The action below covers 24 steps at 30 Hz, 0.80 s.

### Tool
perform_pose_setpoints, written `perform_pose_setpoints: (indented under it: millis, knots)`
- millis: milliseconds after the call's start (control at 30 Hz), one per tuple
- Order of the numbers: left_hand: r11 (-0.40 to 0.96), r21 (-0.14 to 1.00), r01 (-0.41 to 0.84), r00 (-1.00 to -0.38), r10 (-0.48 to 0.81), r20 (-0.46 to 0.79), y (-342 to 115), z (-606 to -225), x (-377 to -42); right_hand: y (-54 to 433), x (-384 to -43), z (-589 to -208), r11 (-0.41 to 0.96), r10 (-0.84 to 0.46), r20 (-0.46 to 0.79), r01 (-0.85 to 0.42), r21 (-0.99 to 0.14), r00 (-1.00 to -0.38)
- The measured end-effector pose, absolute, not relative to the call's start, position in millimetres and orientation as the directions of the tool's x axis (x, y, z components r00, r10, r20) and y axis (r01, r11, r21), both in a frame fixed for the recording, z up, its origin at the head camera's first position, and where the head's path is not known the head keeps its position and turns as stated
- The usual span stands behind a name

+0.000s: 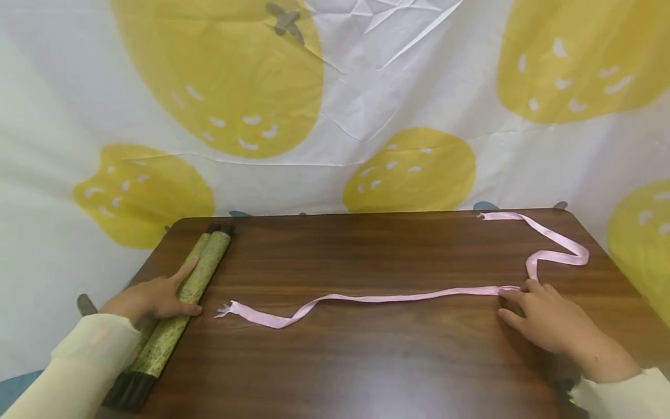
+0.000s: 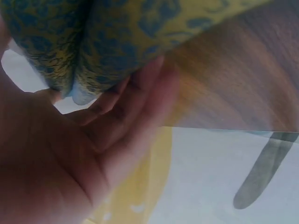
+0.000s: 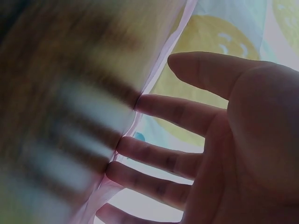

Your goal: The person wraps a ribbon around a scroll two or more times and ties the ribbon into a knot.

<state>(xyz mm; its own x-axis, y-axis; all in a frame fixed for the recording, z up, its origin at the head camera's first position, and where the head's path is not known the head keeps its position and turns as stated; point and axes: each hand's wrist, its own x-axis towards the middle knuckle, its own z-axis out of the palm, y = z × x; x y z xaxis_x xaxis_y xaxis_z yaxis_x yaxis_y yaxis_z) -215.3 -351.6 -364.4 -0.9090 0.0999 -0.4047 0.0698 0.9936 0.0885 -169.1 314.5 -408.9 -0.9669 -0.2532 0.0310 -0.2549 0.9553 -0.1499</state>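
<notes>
Rests the left hand (image 1: pixel 157 298) across two yellow-green patterned rolls (image 1: pixel 209 262) with dark ends, lying side by side along the left of the table (image 1: pixel 377 355), with thumb and index finger spread apart. Touches, with the straight, spread fingers (image 3: pixel 159 156) of the right hand (image 1: pixel 552 320), a pink ribbon (image 1: pixel 403 298) running across the middle of the table and twisting back towards the far edge. Faces a white curtain (image 1: pixel 335 139) printed with yellow lemons (image 1: pixel 251 87).

Head: high, facing forward-down at table (image 1: pixel 345 256); wrists: close along fingers (image 3: pixel 175 111); head and right share ribbon (image 1: pixel 387 299).
</notes>
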Motion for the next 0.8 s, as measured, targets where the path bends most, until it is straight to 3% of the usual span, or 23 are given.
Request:
perform_pose_setpoints:
  millis: [233, 433, 800]
  knots:
    - [0.985, 0.153, 0.079, -0.926, 0.129, -0.356, -355.4, -369.4, -206.4, 314.6, -170.6, -408.4, 0.956, -0.250, -0.012, -0.245, -0.161, -0.968]
    - [0.986, 0.108, 0.128, -0.952, 0.153, -0.266, -348.1, -373.9, -202.3, 316.2, -171.3, -408.2, 0.958, -0.249, -0.031, -0.242, -0.157, -0.968]
    - [0.985, 0.167, 0.038, -0.982, 0.067, -0.176, -311.9, -374.6, -190.9, 315.7, -171.1, -410.0, 0.956, -0.255, -0.028, -0.248, -0.157, -0.966]
